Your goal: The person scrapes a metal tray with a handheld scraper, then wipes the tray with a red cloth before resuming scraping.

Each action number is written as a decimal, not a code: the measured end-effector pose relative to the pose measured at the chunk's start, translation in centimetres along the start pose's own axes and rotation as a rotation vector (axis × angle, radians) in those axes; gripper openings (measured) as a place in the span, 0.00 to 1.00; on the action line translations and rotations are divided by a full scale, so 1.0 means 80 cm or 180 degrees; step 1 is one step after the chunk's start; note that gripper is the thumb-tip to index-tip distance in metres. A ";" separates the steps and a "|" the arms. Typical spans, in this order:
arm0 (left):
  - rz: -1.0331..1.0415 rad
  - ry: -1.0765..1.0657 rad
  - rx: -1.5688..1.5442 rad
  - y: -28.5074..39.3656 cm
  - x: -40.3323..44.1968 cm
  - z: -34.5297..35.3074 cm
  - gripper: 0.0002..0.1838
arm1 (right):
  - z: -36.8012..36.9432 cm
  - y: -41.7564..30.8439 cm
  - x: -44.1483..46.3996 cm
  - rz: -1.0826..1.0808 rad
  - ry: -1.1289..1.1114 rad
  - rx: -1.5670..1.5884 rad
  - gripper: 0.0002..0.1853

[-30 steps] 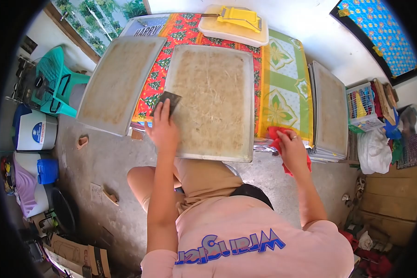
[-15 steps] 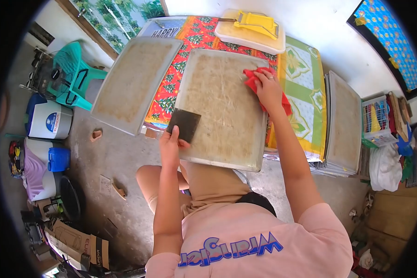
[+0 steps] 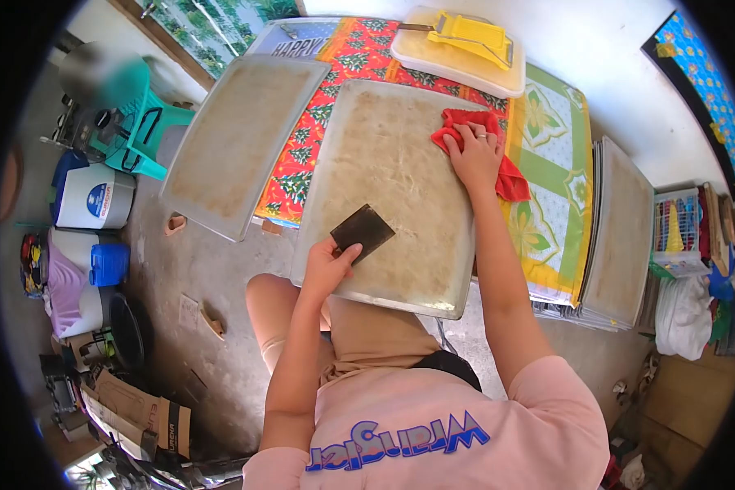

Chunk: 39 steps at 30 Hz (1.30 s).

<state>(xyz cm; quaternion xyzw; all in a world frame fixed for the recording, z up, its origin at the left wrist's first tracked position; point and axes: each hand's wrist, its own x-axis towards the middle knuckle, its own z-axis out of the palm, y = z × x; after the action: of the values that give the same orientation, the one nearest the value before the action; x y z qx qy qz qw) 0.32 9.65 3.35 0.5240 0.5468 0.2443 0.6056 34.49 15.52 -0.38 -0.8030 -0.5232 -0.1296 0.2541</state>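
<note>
In front of me a large baking tray (image 3: 400, 180) with a stained brownish surface lies partly on the table, its near edge by my lap. My left hand (image 3: 332, 265) grips a dark, flat square scraper (image 3: 363, 233) by its lower corner, over the tray's near left part. At the tray's far right edge, my right hand (image 3: 475, 155) presses on a red cloth (image 3: 510, 181) with fingers bent over it. Part of the cloth hangs past the tray onto the tablecloth. The scraper's underside is hidden.
A similar tray (image 3: 241, 147) rests at the left table edge. More trays (image 3: 616, 233) are stacked on the right. At the back stands a white tub (image 3: 465, 69) with a yellow frame-like tool (image 3: 472, 39) on top. A green chair (image 3: 151, 122) stands left.
My left hand has turned the scraper and shifted it right over the tray. My right hand stays on the cloth near the far right edge. The view has shifted slightly.
</note>
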 end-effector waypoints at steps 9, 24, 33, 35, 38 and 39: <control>-0.0164 -0.0824 0.0578 0.033 0.034 0.040 0.12 | 0.000 0.007 0.009 0.0168 -0.0151 0.0263 0.19; 0.0005 -0.0440 0.0172 0.013 0.009 0.028 0.09 | -0.003 0.009 0.012 0.0218 -0.0387 0.0398 0.20; 0.0004 -0.0482 0.0315 0.017 0.017 0.030 0.10 | 0.000 0.012 0.012 0.0173 -0.0413 0.0376 0.20; 0.0061 -0.0475 0.0415 0.015 0.019 0.029 0.10 | 0.002 0.013 0.012 0.0168 -0.0428 0.0350 0.21; 0.0014 -0.0596 0.0328 0.018 0.016 0.031 0.11 | 0.000 0.012 0.013 0.0166 -0.0446 0.0332 0.21; 0.0114 -0.0528 0.0292 0.016 0.016 0.034 0.11 | 0.001 0.012 0.012 0.0166 -0.0443 0.0338 0.21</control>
<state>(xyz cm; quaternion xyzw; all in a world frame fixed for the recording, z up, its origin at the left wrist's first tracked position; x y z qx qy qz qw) 3.51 10.22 3.62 0.5793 0.4959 0.1856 0.6197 35.80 15.99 -0.23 -0.8088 -0.5247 -0.0389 0.2626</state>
